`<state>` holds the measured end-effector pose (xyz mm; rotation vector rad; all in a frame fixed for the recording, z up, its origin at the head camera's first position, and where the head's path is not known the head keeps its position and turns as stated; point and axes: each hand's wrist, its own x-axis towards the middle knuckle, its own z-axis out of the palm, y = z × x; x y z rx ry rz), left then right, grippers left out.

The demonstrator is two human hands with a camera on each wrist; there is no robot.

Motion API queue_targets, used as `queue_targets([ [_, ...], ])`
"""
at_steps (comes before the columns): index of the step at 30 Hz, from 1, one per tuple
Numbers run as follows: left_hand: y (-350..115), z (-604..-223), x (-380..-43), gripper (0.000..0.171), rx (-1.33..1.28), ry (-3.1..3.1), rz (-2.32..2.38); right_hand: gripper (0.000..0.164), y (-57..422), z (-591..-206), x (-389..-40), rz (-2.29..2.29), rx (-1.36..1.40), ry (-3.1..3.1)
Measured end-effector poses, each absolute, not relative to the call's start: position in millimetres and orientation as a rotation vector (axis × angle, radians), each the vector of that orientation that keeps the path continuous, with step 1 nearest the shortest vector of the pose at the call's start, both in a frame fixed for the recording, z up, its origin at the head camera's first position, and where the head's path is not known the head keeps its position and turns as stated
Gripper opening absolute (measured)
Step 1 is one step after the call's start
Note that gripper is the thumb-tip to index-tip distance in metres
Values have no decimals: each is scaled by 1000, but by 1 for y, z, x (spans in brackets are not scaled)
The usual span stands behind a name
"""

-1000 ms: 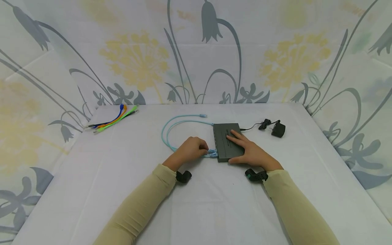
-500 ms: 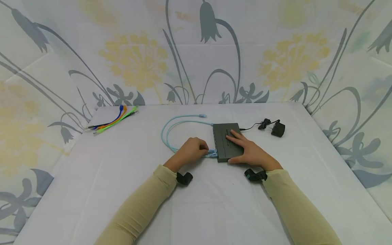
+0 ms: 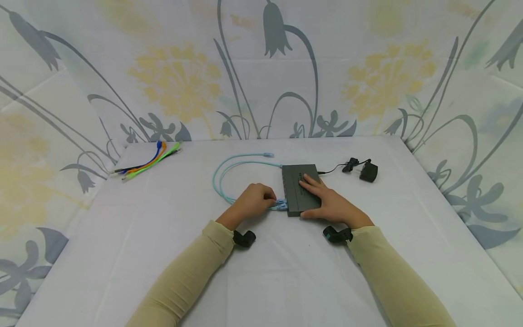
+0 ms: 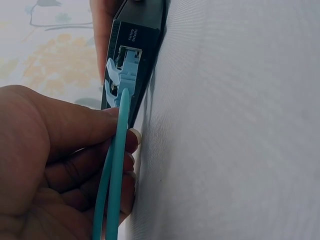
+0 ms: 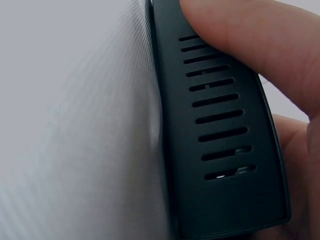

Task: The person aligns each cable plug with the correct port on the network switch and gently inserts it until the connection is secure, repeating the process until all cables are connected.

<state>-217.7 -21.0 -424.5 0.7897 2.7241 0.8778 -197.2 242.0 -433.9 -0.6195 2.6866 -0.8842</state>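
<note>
A dark grey network switch (image 3: 293, 193) lies flat on the white-covered table. Just left of it is my left hand (image 3: 252, 200), its thumb and fingertips pinching a light-blue Ethernet cable (image 4: 116, 170) close behind its plug (image 4: 128, 75). That plug sits at a port in the switch's left side, beside the words "Factory Defaults"; a second light-blue cable runs alongside, its plug mostly hidden. My right hand (image 3: 338, 208) rests on the switch with straight, spread fingers on the top. Its thumb (image 5: 270, 42) touches the slotted near side (image 5: 217, 110).
Light-blue cable loops (image 3: 215, 177) curve left of the switch, with one loose plug (image 3: 268, 155) behind. A black power adapter (image 3: 369, 172) lies to the right, its lead running to the switch. Blue, orange, green and black cables (image 3: 149, 164) lie at the back left.
The head view has shifted slightly, so everything appears a little further left. Both hands keep their places at the cable and the switch.
</note>
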Motion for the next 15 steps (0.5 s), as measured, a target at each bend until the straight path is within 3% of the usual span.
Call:
queue_targets([
  [15, -21, -426, -219, 12, 797, 2714, 894, 97, 240, -433, -196, -857, -636, 2701],
])
